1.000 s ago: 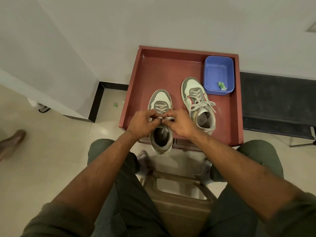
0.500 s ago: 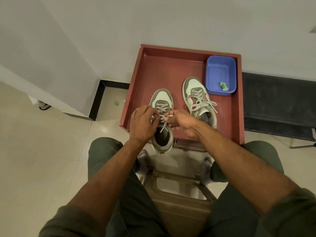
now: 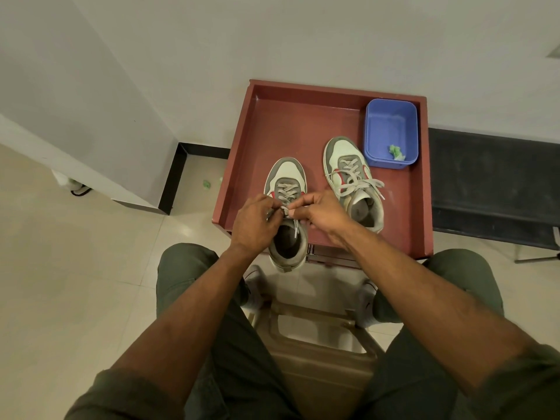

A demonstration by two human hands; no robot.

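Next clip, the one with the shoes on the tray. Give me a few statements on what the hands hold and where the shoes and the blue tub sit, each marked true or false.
1. The left hand and the right hand both pinch the grey lace of the grey and white sneaker on the left. True.
2. The blue rectangular plastic tub stands on the floor. False: it stands inside the red-brown rimmed tray, in its far right corner.
3. A crumpled green scrap lies in the tub. True.
4. The second grey and white sneaker lies on its side. False: it stands upright on its sole, to the right of the first.
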